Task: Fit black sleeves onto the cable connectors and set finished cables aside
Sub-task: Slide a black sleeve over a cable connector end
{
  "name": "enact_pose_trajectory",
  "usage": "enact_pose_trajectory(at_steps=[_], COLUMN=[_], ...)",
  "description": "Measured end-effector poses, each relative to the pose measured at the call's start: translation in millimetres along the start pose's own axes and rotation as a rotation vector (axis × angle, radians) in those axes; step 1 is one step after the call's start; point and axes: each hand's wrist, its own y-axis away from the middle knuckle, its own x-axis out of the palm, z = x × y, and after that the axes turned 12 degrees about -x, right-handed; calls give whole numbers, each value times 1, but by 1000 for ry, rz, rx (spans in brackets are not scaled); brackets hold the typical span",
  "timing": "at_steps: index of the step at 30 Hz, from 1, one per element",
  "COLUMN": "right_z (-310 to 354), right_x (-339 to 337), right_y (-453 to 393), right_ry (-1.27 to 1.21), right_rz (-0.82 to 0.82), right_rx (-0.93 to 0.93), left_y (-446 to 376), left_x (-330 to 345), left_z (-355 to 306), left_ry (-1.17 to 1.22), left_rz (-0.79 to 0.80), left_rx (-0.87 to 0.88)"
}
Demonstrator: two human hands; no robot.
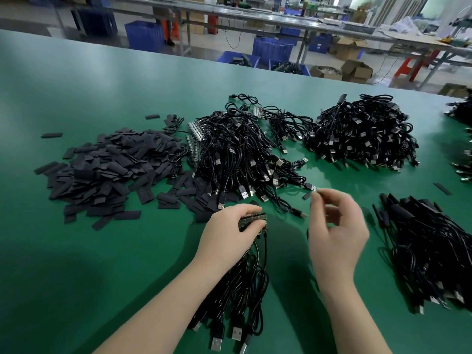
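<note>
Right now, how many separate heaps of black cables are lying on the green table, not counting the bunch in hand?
4, maybe more beyond the frame: a middle heap, a far right heap, a near right heap, and one cut off at the right edge.

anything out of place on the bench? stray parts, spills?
Mostly tidy piles. A few black sleeves lie apart from the sleeve pile: one at far left, one beyond it, one on the right near the finished cables. No damage visible.

Head-worn view, down over table [76, 251]
</note>
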Motion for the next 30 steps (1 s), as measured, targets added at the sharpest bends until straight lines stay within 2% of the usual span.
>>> enact_pose_trajectory(at_steps=[3, 6, 9, 11, 14, 16, 18, 23, 26, 30], right_z=[21, 47, 74, 86, 79, 61, 44, 19, 21, 56], right_x=[-3, 4, 23, 35, 43, 42, 37, 17, 12, 37], right_y=[-12, -23, -29, -30, -29, -25, -19, -15, -20, -19], right_ry=[-55, -155, -347, -456, -546, -507, -410, -198, 43, 136], right_rz=[-32, 21, 115, 213, 350, 461, 551, 732, 777, 623], right_rx=[-151, -287, -261, -218, -83, -21, -9, 66, -18, -160], left_y=[0, 3, 6, 6, 3, 2, 1, 4, 3, -3], left_x=[-1, -6, -10, -11, -13, -16, -18, -16, -10, -11], left_z=[-1, -6, -8, -6, -2, -1, -1, -3, -1, -2], left_ry=[-55, 28, 34, -23, -146, -245, -300, -337, -323, -433], left_rz=[-107, -298, -571, -693, -789, -823, -739, -291, -214, -202], left_rx=[143, 320, 605, 723, 643, 542, 455, 369, 290, 345])
